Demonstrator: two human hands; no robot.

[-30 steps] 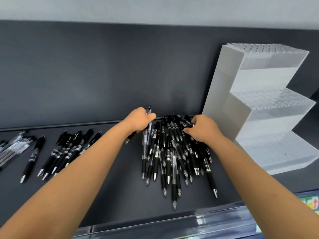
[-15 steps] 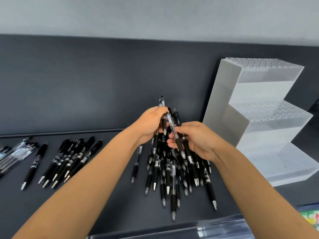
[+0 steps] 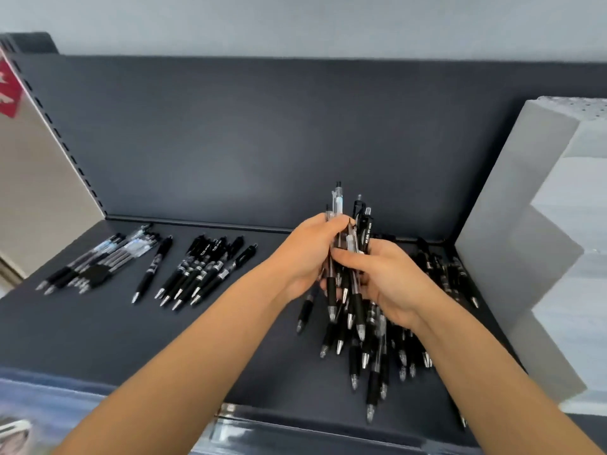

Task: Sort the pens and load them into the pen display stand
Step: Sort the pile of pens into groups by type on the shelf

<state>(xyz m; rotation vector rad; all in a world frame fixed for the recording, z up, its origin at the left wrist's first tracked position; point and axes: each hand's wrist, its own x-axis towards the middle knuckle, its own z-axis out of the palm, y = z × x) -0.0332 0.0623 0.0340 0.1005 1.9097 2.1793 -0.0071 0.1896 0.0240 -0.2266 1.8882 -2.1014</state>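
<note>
Now, shelf [image 3: 98, 339]: dark, carries everything
Pen display stand [image 3: 512, 241]: white, stepped, upright on the shelf at 3 o'clock
Loose pile [image 3: 377, 362]: black pens heaped at 5 o'clock, just beside the stand
Sorted pens [image 3: 203, 274]: rows lying at 9 o'clock, clear-barrelled pens [image 3: 108, 261] furthest out
Left hand [image 3: 305, 254]: fingers curled round the bundle [image 3: 364, 229]
Right hand [image 3: 391, 284]: thumb and fingers wrapped round it too
Bundle: near centre, raised above the pile, tips toward 6 o'clock
</note>
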